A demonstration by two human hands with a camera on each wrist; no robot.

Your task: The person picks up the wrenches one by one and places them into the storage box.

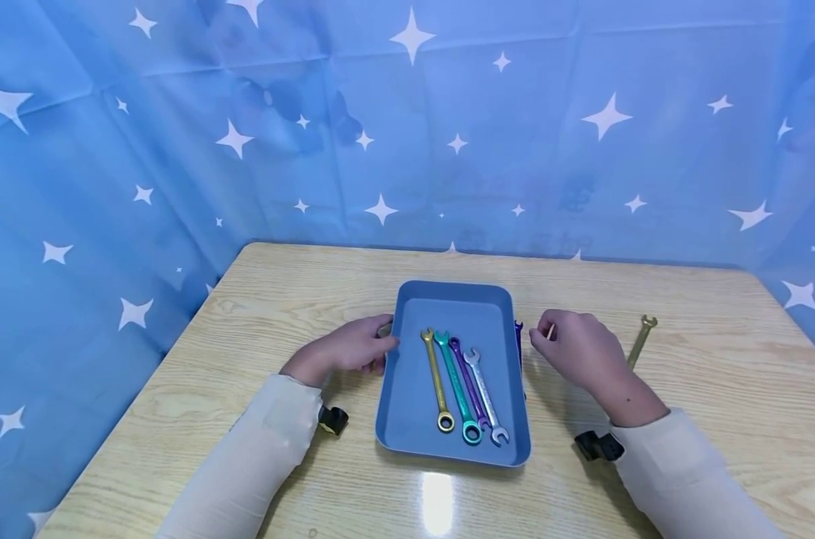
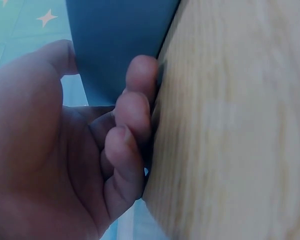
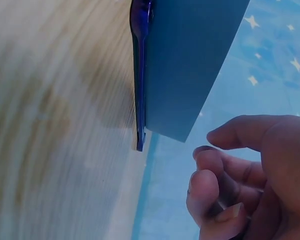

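A shallow blue-grey tray lies on the table. Inside it, side by side, are a gold wrench, a green wrench, a purple wrench and a silver wrench. My left hand holds the tray's left side, thumb at the rim and curled fingers low against the outer wall. My right hand hovers right of the tray with loosely bent fingers and nothing in them. Close along the tray's right wall lies another purple wrench, mostly hidden in the head view.
Past my right hand, another gold wrench lies on the wooden table, partly covered by the hand and wrist. A blue cloth with white stars hangs behind the table and along its left side.
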